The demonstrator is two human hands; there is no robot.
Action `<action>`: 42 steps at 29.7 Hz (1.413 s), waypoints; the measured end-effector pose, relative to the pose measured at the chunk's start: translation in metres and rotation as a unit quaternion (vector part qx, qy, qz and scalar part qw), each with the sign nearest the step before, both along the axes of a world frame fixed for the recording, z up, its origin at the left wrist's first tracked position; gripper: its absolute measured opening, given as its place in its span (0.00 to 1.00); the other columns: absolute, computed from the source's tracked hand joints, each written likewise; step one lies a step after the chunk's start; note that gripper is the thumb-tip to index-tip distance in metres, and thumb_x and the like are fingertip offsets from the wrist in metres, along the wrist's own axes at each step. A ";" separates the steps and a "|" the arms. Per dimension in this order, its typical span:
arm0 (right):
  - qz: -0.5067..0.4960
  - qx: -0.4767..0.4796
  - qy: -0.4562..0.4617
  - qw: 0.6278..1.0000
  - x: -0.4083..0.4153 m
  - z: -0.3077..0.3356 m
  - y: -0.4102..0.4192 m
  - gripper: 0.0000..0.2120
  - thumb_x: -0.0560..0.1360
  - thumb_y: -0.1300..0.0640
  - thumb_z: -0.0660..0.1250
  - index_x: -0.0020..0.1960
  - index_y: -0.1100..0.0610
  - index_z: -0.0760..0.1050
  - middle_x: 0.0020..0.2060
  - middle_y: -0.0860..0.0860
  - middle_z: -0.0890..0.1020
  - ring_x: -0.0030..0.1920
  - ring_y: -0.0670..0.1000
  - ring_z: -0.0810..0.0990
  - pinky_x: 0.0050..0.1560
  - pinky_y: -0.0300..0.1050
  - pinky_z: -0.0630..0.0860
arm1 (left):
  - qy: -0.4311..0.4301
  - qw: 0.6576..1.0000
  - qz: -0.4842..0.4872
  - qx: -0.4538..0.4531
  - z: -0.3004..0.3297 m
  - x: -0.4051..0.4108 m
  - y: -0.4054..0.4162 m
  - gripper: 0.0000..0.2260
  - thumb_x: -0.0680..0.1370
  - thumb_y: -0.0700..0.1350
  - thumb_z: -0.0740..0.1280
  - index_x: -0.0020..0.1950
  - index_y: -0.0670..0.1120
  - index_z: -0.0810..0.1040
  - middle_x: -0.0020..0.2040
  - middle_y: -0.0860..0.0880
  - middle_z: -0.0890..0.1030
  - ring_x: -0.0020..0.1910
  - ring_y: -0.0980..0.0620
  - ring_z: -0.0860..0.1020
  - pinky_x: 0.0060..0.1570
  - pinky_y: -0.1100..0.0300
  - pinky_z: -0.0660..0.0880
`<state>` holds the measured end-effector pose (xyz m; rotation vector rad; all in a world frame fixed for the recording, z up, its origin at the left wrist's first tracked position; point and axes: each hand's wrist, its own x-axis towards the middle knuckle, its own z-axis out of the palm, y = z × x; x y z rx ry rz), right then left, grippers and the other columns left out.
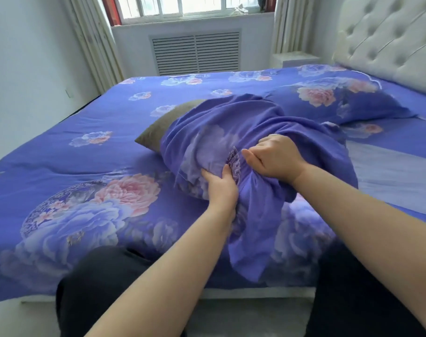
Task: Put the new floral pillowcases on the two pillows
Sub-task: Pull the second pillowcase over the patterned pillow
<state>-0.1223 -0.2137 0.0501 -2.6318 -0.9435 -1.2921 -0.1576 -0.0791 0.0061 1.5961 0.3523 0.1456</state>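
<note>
The pillow (158,125) lies on the bed (61,152), mid-frame. Only its olive-brown far-left corner is exposed; the rest is hidden inside the purple floral pillowcase (231,132). The case's open end hangs loose toward the near bed edge, bunched, its hem hard to trace. The left hand (220,184) grips the near edge of the covered pillow, thumb on top, fingers curled under and out of sight. The right hand (271,155) pinches a gathered fold of the case, fingertips buried in cloth. A second pillow (333,98), already in a floral case, rests at the tufted headboard (389,40), its right end cut off by the frame. The floral duvet (85,190) covers the left of the bed, flat and open. Dark-clothed legs (97,288) stand at the near edge.
</note>
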 end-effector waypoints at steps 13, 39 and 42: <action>-0.348 0.401 0.261 0.806 -0.074 -0.075 -0.099 0.10 0.78 0.51 0.63 0.52 0.57 0.71 0.50 0.54 0.79 0.52 0.58 0.77 0.44 0.47 0.63 | 0.074 0.982 -0.174 -0.020 -0.041 0.022 -0.085 0.32 0.77 0.40 0.63 0.75 0.53 0.48 0.37 0.40 0.75 0.17 0.52 0.71 0.21 0.61 0.73; -0.341 0.640 0.339 0.599 -0.021 -0.101 -0.061 0.18 0.79 0.54 0.59 0.57 0.69 0.72 0.56 0.67 0.77 0.58 0.65 0.75 0.53 0.51 0.69 | 0.016 0.975 -0.023 0.220 -0.025 0.134 0.038 0.43 0.72 0.62 0.68 0.75 0.37 0.55 0.74 0.39 0.61 0.74 0.42 0.59 0.72 0.50 0.57; -0.325 0.674 0.318 0.582 -0.015 -0.091 -0.062 0.18 0.81 0.55 0.54 0.61 0.69 0.68 0.60 0.68 0.74 0.61 0.65 0.72 0.57 0.51 0.67 | 0.029 0.968 -0.033 0.247 -0.025 0.145 0.031 0.34 0.72 0.60 0.68 0.69 0.39 0.68 0.66 0.39 0.72 0.66 0.40 0.70 0.65 0.48 0.67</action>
